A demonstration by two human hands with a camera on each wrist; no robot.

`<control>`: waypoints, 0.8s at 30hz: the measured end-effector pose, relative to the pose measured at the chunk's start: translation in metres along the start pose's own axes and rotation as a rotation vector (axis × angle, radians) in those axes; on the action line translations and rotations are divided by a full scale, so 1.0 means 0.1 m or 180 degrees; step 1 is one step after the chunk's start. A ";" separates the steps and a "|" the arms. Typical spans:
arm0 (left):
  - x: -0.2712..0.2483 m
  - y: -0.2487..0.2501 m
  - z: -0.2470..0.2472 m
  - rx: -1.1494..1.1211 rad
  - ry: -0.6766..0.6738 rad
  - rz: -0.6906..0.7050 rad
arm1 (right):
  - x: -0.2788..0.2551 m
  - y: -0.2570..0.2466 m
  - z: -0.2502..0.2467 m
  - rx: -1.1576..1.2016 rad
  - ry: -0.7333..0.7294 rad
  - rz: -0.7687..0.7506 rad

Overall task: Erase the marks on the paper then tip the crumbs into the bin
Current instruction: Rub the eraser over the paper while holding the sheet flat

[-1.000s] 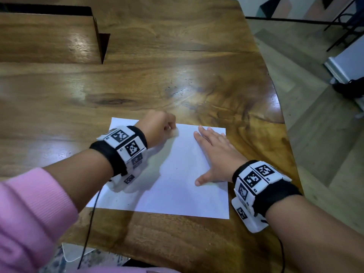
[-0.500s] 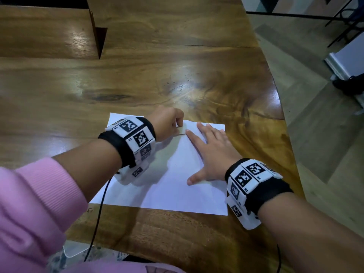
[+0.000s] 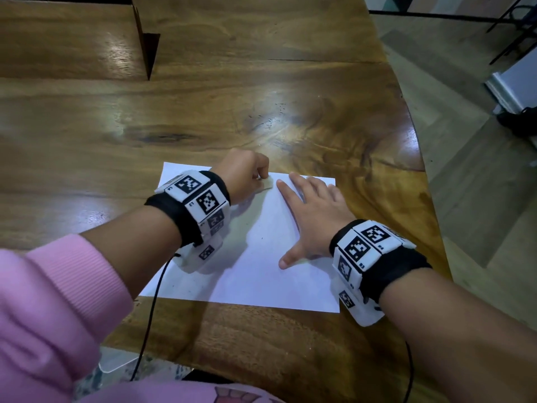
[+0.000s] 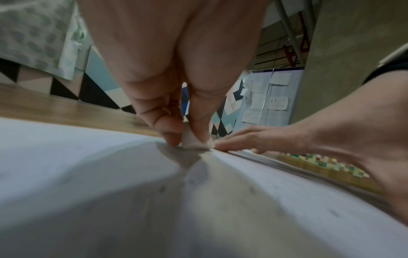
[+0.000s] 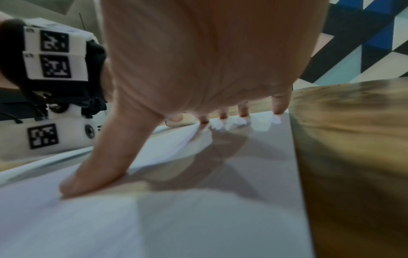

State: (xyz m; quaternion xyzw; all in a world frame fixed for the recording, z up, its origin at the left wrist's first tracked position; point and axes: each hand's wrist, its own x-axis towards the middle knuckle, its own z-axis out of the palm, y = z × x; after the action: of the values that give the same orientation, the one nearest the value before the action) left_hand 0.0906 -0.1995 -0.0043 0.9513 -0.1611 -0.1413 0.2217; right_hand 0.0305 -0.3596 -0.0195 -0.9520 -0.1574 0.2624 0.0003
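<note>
We see the white paper [image 3: 261, 257] lying flat on the wooden table [image 3: 261, 112], near its front edge. The left hand [image 3: 247, 173] pinches a small pale eraser [image 3: 267, 186] between thumb and curled fingers [image 4: 170, 129], its lower edge pressed onto the sheet close to the far edge. Just beside it, the right hand [image 3: 313, 219] lies spread on the paper with straight fingers [image 5: 280, 104] and thumb pressing down, grasping nothing; its forefinger tip almost meets the eraser. A few tiny dark specks dot the sheet nearer us. Both wrists carry black bands with white marker blocks [image 3: 200, 196], and a pink sleeve [image 3: 52, 301] covers the left forearm.
</note>
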 end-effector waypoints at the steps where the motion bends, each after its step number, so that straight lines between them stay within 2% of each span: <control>1: -0.03 -0.01 0.00 -0.0024 -0.0055 0.0074 | 0.00 0.00 0.00 0.0009 -0.0003 0.0002; 5: -0.32 -0.06 0.04 0.0023 -0.0873 0.0363 | 0.00 0.00 0.01 0.0043 -0.0024 0.0003; 6: -0.33 -0.06 0.04 0.0049 -0.0951 0.0387 | 0.01 0.00 0.01 0.0043 -0.0029 0.0003; 11: 0.00 -0.04 -0.01 0.0001 -0.0097 0.0061 | 0.00 0.00 0.01 0.0084 -0.0033 0.0003; 13: -0.06 -0.04 -0.01 -0.0006 -0.0384 0.0224 | 0.00 0.00 0.01 0.0104 -0.0015 -0.0018; 16: -0.26 -0.05 0.03 0.0149 -0.1184 0.0386 | 0.00 0.00 0.01 0.0130 -0.0005 -0.0012; 18: -0.21 -0.05 0.02 0.0146 -0.1037 0.0385 | 0.00 0.00 0.01 0.0139 -0.0021 -0.0004; 21: 0.01 -0.02 0.02 0.0145 -0.0215 0.0183 | 0.01 0.00 0.01 0.0164 -0.0040 0.0000; 22: 0.02 0.00 0.04 0.0170 -0.0090 0.0177 | 0.01 0.00 0.01 0.0163 -0.0041 0.0000; 23: -0.04 0.01 0.06 0.0164 -0.0144 0.0228 | 0.01 0.00 0.01 0.0165 -0.0034 -0.0006; 24: -0.14 0.02 0.09 0.0140 -0.0373 0.0359 | 0.01 0.00 0.01 0.0171 -0.0023 -0.0007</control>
State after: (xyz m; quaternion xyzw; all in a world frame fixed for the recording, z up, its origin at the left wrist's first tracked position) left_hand 0.0747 -0.1995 -0.0082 0.9355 -0.2301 -0.1805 0.1985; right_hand 0.0308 -0.3594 -0.0206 -0.9506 -0.1513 0.2700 0.0255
